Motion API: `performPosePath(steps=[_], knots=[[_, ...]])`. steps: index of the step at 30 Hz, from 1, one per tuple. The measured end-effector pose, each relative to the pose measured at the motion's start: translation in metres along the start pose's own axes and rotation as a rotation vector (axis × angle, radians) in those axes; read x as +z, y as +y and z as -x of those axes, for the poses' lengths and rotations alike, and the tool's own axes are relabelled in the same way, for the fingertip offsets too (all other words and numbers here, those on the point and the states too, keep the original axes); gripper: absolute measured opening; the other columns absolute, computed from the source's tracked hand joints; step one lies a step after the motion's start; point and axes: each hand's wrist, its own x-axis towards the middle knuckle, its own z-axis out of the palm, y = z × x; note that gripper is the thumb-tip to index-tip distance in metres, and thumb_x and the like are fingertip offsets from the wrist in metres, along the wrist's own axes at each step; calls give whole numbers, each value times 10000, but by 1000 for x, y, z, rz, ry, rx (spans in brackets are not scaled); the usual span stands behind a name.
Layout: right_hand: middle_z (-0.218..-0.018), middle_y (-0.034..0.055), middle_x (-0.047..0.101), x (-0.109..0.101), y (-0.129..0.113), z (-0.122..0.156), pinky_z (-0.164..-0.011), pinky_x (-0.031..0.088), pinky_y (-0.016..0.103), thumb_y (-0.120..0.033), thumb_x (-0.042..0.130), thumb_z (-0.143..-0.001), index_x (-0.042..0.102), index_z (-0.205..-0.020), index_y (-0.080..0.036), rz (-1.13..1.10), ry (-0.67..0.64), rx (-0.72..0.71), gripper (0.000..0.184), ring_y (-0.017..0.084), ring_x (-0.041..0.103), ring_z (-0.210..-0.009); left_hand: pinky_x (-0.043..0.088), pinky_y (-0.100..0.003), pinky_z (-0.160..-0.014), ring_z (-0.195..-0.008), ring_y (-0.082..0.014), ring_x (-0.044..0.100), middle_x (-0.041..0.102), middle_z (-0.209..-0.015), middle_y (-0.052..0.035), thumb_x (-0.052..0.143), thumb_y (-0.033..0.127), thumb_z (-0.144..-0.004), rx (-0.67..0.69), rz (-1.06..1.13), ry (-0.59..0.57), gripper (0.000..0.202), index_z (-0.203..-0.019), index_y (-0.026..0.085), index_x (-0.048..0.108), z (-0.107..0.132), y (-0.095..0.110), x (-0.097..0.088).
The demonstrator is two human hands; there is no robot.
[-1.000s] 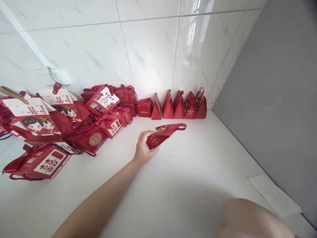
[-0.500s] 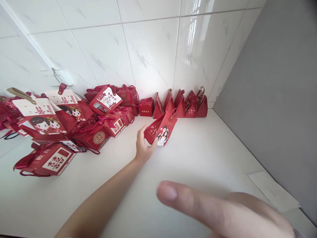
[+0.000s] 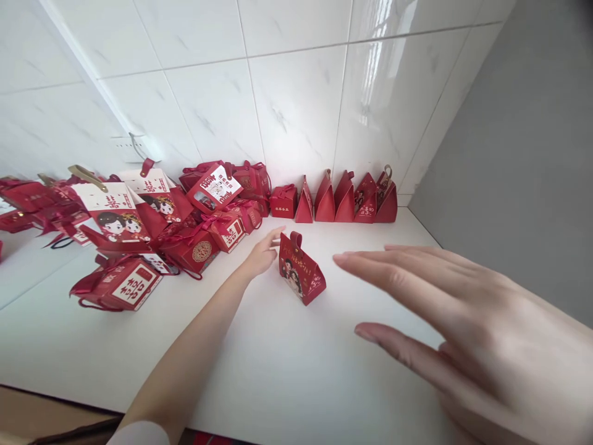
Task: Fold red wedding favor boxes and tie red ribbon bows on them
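Left hand (image 3: 263,256) is beside the lone red box (image 3: 300,272).

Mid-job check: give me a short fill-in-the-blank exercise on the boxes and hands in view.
Along the white tiled wall, ____ peaked red cardboard boxes stand in a row.
The right hand holds ____.
Of the two hands, the ____ one is nearer the lone peaked red cardboard box.

Missing words: five; nothing; left.

I watch through one head-worn camera, looking forward and down over the desk (image 3: 278,377) from close by, facing the tiled wall (image 3: 299,93) behind.
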Motion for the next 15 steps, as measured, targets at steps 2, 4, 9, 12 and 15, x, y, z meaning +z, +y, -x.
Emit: performPosePath(steps=[2,4,9,12,15], knots=[[-1330,52,595,0,5,12,-811,611,383,-453,455,-1009,440,-1455,-273,34,-19,93,482,272,659,-1056,488,-423,-982,-1128,-281,608,602,-1303,-137,530,294,-775,-30,-56,118,555,-1308,141,543,-3,17,-13],[-1293,39,617,1,7,20,-727,619,367,-499,448,-1000,428,-1461,-306,38,-43,146,500,265,685,-972,495,-456,-943,-1015,-299,659,645,-1217,-160,442,505,-877,-73,-119,160,543,-1250,137,587,1,42,-21],[-1256,45,641,0,7,24,-662,608,340,-474,445,-1006,378,-1491,-301,-28,-135,101,519,253,696,-927,427,-422,-1030,-1297,-373,501,513,-1438,-136,610,706,-742,-54,-711,-102,875,-1449,227,423,26,124,-2],[-1292,17,624,-4,3,19,-709,612,337,-455,428,-1013,337,-1511,-315,-53,-188,39,525,239,679,-995,488,-356,-932,-1160,-323,605,578,-1354,-158,721,510,-699,-66,-868,-276,934,-1488,174,348,31,152,15],[-1284,2,625,-9,1,16,-715,603,322,-429,420,-1020,363,-1494,-325,-71,-175,7,489,224,670,-1008,520,-274,-775,-974,-238,674,658,-1218,-121,674,284,-724,-113,-825,-314,768,-1434,159,411,22,153,21]])
